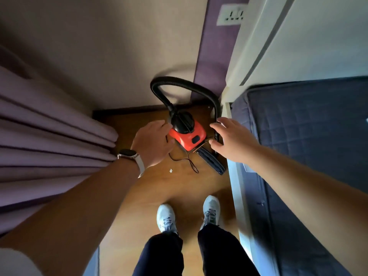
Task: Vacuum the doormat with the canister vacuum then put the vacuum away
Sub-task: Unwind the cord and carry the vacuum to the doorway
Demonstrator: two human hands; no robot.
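Note:
A red and black canister vacuum [189, 134] stands on the wooden floor in the corner by the wall. Its black hose [179, 80] loops up from the top and comes down on the right side. The flat black floor nozzle [211, 162] lies on the floor just in front of it, beside a thin black cord [191, 164]. My left hand [153, 144], with a watch on the wrist, hovers at the vacuum's left side with relaxed fingers. Over the right side, near the hose end, my right hand [233, 140] is spread with straight fingers. Neither hand holds anything. No doormat is in view.
Purple curtains [49, 148] hang along the left. A bed with a dark blue quilted mattress [308, 140] fills the right, its white frame close to the vacuum. A wall socket [232, 14] sits above. My feet in white shoes [187, 214] stand on the narrow floor strip. A small white scrap [170, 170] lies nearby.

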